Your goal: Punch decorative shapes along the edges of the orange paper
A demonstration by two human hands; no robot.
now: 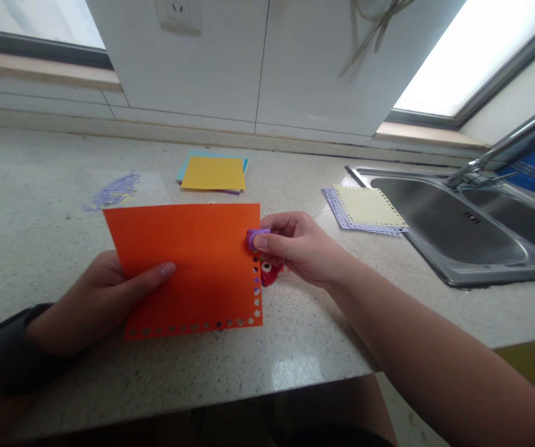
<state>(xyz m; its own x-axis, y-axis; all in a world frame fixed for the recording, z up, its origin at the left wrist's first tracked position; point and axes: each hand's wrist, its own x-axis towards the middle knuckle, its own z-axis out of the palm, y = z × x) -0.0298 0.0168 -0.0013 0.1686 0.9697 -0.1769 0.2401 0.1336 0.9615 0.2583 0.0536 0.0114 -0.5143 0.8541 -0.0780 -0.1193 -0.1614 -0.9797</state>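
Note:
My left hand point(118, 288) grips an orange sheet of paper point(192, 254) at its left side, thumb on top and the other fingers hidden beneath. Small star-shaped holes run along the sheet's bottom edge and up the lower part of its right edge. At that right edge, my right hand point(302, 245) pinches a small purple craft punch point(258, 238) between thumb and fingers, and the punch sits over the paper's border. Just below the punch, a red object with a round white eye point(269, 272) shows on the counter, partly covered by the sheet.
Behind the sheet lies a stack of coloured paper, yellow on top point(214, 172). Purple paper bits point(115, 189) are heaped at the left. Hole-edged cream and lilac sheets point(370, 207) lie beside the steel sink point(439, 226) on the right. The counter's front edge is close.

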